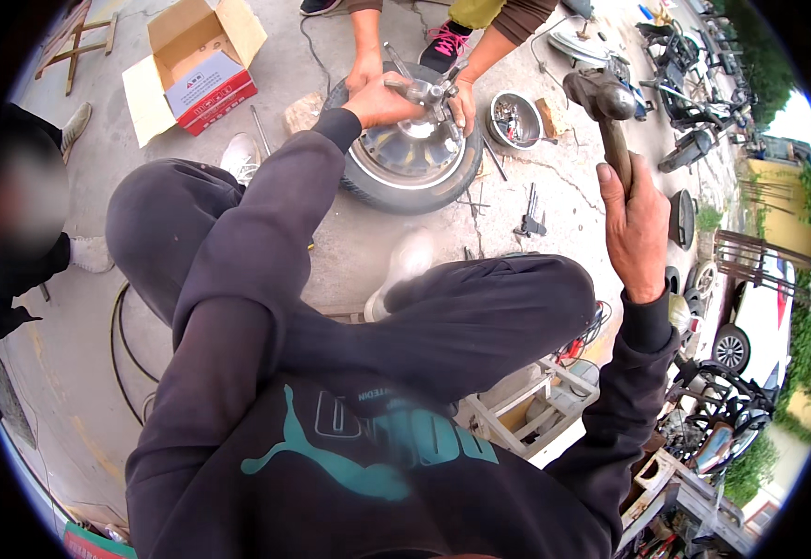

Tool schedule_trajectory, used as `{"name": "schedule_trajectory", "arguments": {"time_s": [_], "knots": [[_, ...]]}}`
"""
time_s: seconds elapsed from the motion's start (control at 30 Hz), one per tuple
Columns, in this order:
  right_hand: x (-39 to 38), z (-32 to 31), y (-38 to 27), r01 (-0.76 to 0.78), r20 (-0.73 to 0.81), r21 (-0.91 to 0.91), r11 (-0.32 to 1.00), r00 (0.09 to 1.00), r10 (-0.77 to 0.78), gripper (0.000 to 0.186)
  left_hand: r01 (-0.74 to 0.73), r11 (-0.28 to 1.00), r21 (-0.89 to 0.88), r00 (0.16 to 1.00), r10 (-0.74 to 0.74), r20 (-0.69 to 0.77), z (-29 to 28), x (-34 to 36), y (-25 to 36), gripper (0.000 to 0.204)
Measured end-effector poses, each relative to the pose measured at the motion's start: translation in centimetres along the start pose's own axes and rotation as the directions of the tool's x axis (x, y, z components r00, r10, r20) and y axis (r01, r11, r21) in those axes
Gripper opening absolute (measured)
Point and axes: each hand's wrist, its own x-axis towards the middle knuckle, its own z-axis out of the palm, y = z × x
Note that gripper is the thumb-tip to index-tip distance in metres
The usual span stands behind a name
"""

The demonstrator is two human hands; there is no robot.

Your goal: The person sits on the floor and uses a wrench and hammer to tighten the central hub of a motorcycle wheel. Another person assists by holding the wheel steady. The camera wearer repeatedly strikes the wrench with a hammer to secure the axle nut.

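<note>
My right hand [636, 224] is raised at the right, closed round the wooden handle of a hammer [613, 101] whose metal head points up. My left hand [387, 104] reaches forward, its fingers curled on a metal puller [435, 95] with several arms. This puller stands over the shiny hub of a wheel [405, 154] with a black tyre, lying flat on the ground. A co-worker's hands flank it: one hand [365, 71] beside my left hand, the other hand [464, 102] at the puller's right side. The hammer is apart from the puller.
Right of the wheel sit a metal bowl [515, 119] with small parts and a caliper-like tool [531, 216]. An open cardboard box [205, 74] stands far left. Another person's shoe [91, 254] is at left. Motorbike parts [685, 93] crowd the far right.
</note>
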Motion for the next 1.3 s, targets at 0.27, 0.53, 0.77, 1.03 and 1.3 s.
{"name": "schedule_trajectory", "arguments": {"time_s": [0.27, 0.53, 0.77, 1.03, 1.3], "knots": [[0.2, 10.1, -6.3, 0.115, 0.009, 0.077, 0.99, 0.993, -0.116, 0.034, 0.007, 0.999, 0.054, 1.0, -0.008, 0.011, 0.2, -0.4, 2.2, 0.032], [0.0, 11.7, -5.5, -0.062, 0.072, -0.023, 0.998, 0.995, 0.063, 0.041, -0.076, 0.991, 0.107, 0.997, 0.074, 0.025, 0.4, 0.0, 1.2, 0.04], [0.0, 9.8, -10.7, 0.352, -0.232, 0.084, 0.932, 0.917, -0.325, 0.03, -0.231, 0.95, 0.209, 0.972, 0.237, -0.002, -0.7, 0.0, -0.1, 0.03], [-0.1, 10.2, -6.6, -0.012, -0.149, 0.041, 0.999, 0.989, 0.018, 0.046, 0.001, 0.996, -0.085, 0.999, 0.003, 0.038, -0.4, -1.5, 4.5, 0.03], [0.8, 11.9, -5.2, 0.028, 0.032, -0.161, 0.987, 0.999, -0.024, 0.043, -0.082, 0.993, -0.087, 0.996, 0.078, -0.048, 1.7, 1.3, 0.8, 0.033]]}}
